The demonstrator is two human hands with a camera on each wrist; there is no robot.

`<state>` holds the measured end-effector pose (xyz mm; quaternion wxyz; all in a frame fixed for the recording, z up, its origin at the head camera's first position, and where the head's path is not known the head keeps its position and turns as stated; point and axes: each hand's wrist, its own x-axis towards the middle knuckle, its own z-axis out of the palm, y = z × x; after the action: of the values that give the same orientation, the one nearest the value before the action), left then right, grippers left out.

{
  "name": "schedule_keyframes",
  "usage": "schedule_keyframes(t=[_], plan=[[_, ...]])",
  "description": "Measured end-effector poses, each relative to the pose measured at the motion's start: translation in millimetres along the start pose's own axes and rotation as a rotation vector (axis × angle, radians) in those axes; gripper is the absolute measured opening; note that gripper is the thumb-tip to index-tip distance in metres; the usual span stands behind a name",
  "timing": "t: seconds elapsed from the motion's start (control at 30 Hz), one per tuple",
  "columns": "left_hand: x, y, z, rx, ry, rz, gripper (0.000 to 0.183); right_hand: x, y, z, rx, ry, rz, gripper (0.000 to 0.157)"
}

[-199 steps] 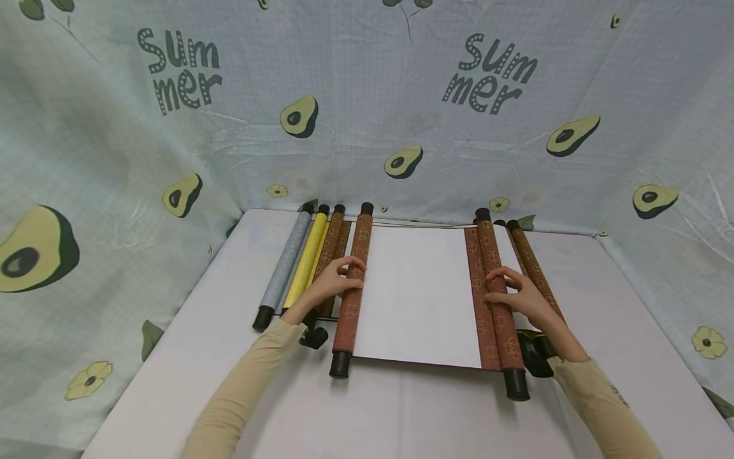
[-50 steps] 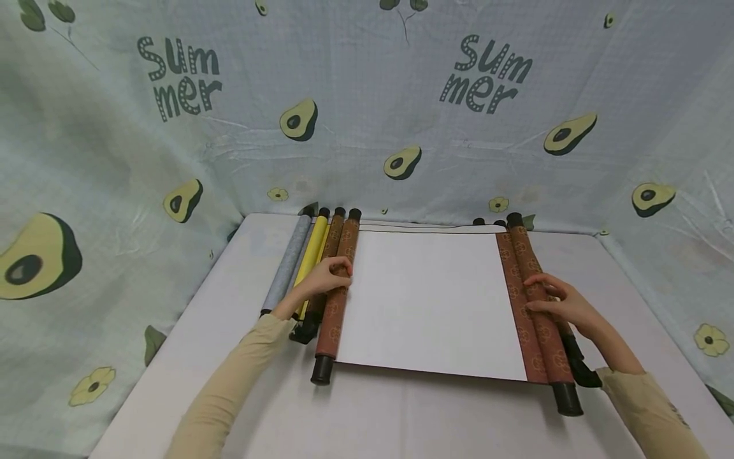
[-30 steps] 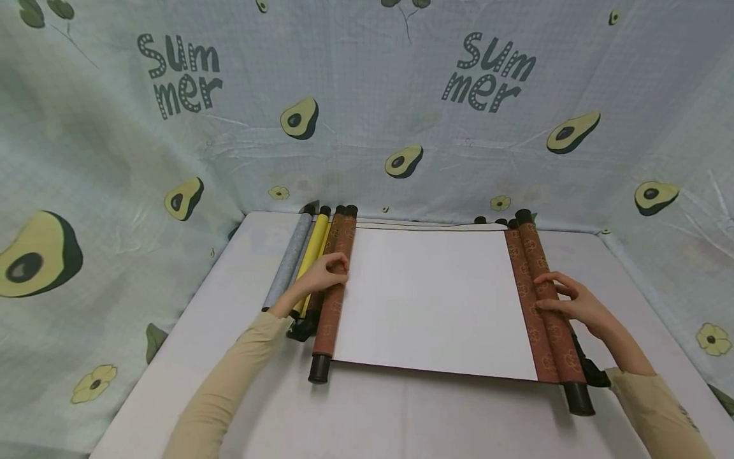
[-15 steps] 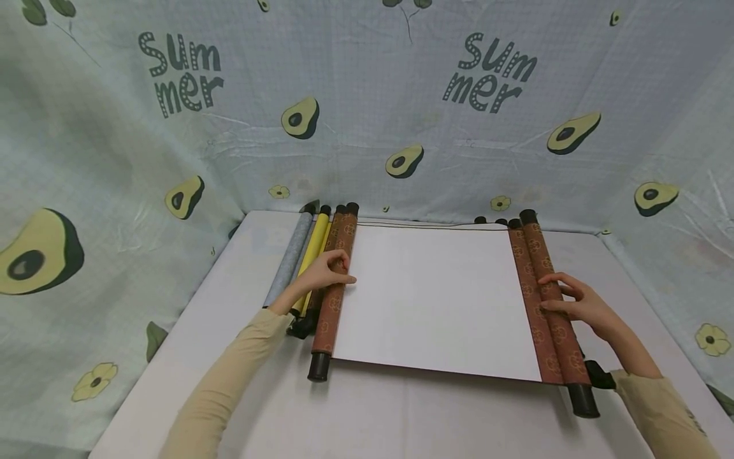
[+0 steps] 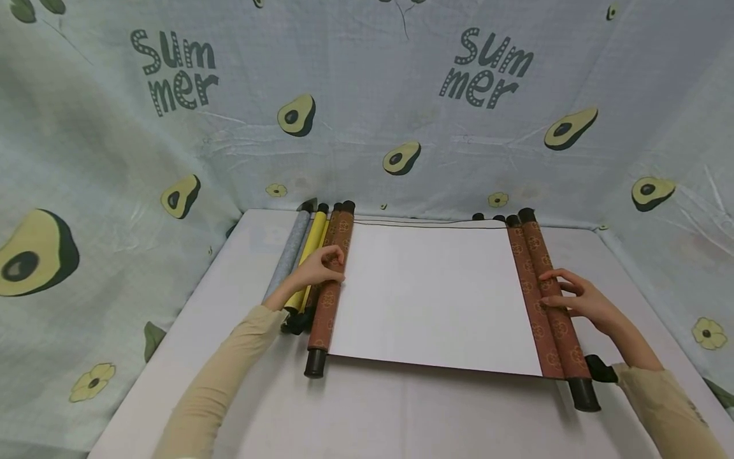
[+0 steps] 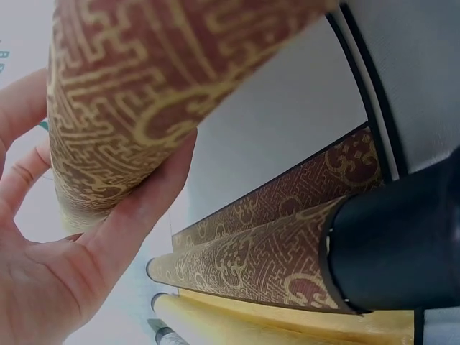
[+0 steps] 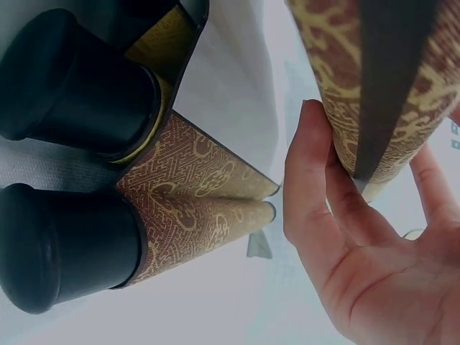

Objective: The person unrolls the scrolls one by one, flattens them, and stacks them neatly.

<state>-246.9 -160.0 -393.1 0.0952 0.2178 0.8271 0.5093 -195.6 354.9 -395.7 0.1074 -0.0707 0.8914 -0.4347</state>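
A hanging scroll [image 5: 436,293] is spread open, its white sheet stretched between two brown patterned rollers with black end caps. My left hand [image 5: 322,266] grips the left roller [image 5: 327,312] near its middle, with thumb and fingers on either side, as the left wrist view shows. On the other side, my right hand [image 5: 585,303] holds the right roller [image 5: 564,338] between thumb and fingers. A brown patterned band [image 5: 533,306] runs along the sheet beside that roller. In the left wrist view the held roller [image 6: 136,93] is raised above another brown roller [image 6: 251,266].
More scrolls lie beneath and to the left: a grey roller [image 5: 287,255], a yellow roller [image 5: 309,255] and a brown one. Black roller ends [image 7: 72,244] show under the right side. A white table [image 5: 367,414] meets a cloth [image 5: 344,76] printed with avocados behind.
Since the earliest frame the two rollers have moved apart, the right one farther, and more white sheet shows. Over the last half second the hands have barely moved.
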Motion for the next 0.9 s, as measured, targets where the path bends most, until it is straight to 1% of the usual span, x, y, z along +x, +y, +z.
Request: schedule_keyframes(t=[0.17, 0.33, 0.5, 0.67, 0.73, 0.8, 0.9], plan=[[5.2, -14.9, -1.4, 0.013, 0.006, -0.004, 0.023, 1, 0, -1.1, 0.005, -0.014, 0.010, 0.045], [5.4, -19.1, -4.1, 0.005, 0.005, -0.028, 0.021, 0, -1, -2.6, 0.001, -0.020, 0.005, 0.045], [5.2, -18.5, -4.7, 0.009, 0.022, -0.048, 0.021, 1, 0, -4.1, -0.013, -0.036, 0.011, 0.049], [5.3, -18.6, -4.6, 0.011, 0.043, -0.050, 0.029, 3, 3, -7.1, -0.027, -0.032, 0.023, 0.056], [3.8, -14.8, -5.0, 0.014, 0.041, -0.053, 0.032, 4, 4, -8.3, -0.029, -0.027, 0.026, 0.057], [0.1, -6.8, -5.3, 0.017, 0.034, -0.054, 0.033, 4, 4, -9.0, -0.029, -0.026, 0.028, 0.058], [0.7, -8.2, -5.9, 0.018, 0.030, -0.062, 0.034, 5, 4, -9.7, -0.029, -0.027, 0.030, 0.058]])
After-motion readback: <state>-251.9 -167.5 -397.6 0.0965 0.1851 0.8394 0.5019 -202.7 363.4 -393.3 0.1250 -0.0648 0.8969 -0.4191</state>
